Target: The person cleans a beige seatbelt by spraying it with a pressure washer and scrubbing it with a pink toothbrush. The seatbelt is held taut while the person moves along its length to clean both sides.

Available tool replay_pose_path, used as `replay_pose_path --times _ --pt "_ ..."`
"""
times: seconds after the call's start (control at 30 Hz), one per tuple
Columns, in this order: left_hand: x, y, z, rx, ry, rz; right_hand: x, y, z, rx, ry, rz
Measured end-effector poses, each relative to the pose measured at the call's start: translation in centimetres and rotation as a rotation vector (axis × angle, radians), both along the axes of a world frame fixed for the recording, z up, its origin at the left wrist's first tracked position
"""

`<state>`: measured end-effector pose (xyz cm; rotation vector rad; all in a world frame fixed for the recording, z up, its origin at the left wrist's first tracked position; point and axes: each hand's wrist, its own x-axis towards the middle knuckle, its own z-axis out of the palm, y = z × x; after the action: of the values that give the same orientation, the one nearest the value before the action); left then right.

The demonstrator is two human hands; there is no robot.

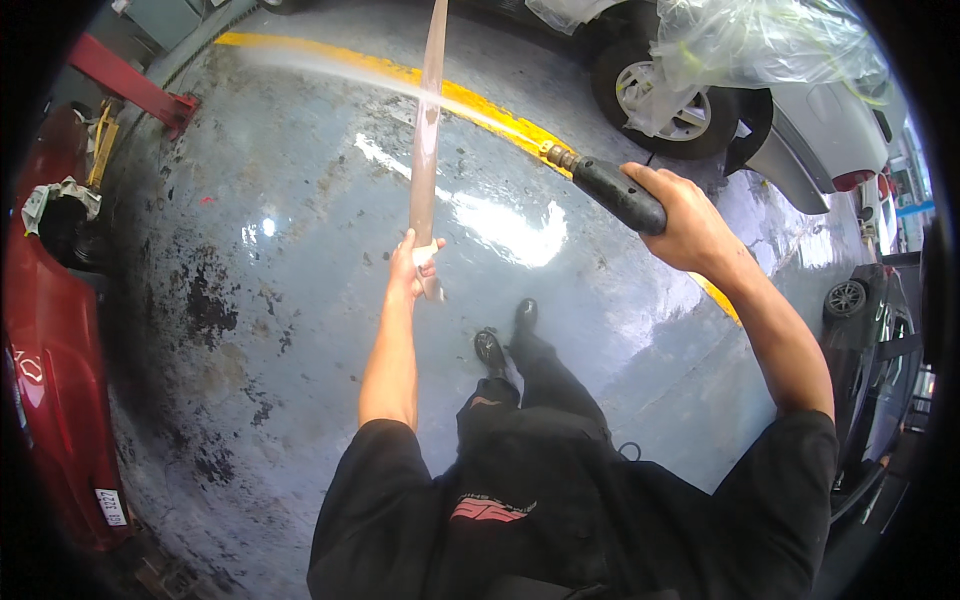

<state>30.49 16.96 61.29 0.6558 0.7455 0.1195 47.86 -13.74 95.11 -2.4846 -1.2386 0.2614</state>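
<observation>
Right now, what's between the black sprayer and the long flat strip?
A pale spray shows between the black sprayer and the long flat strip, with the yellow floor line behind it, in the head view.

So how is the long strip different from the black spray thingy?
The strip is long, thin and pale pinkish-brown; the sprayer looks shorter, chunkier and mostly black, with a brass-coloured tip. A whitish jet shoots from the sprayer, while nothing sprays from the strip. The strip is in the left grip, the sprayer in the right grip. Both are held above the floor.
</observation>
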Motion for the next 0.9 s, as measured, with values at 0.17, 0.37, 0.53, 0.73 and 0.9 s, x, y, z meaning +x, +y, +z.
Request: replay_pose_path --times 0.17,0.37,0.53,0.73,0.9 --pt "1.3 -0.4 -1.5 -0.068 -0.028 0.066 -2.3 -0.1 0.9 -0.151 0.056 -0.023" --pt "2.0 0.9 -3.5 -0.075 0.003 0.099 -3.5 0.3 1.3 -0.277 0.058 0.046" --pt "2.2 0.3 -3.8 -0.057 0.049 0.096 -4.6 1.5 -0.1 -0.361 0.077 0.1" --pt "2.4 0.2 -3.8 -0.045 0.046 0.062 -4.4 4.0 -2.4 -0.446 0.13 0.127" --pt "2.7 0.2 -4.2 -0.062 0.068 0.086 -1.6 6.6 -2.7 -0.426 0.094 0.05"
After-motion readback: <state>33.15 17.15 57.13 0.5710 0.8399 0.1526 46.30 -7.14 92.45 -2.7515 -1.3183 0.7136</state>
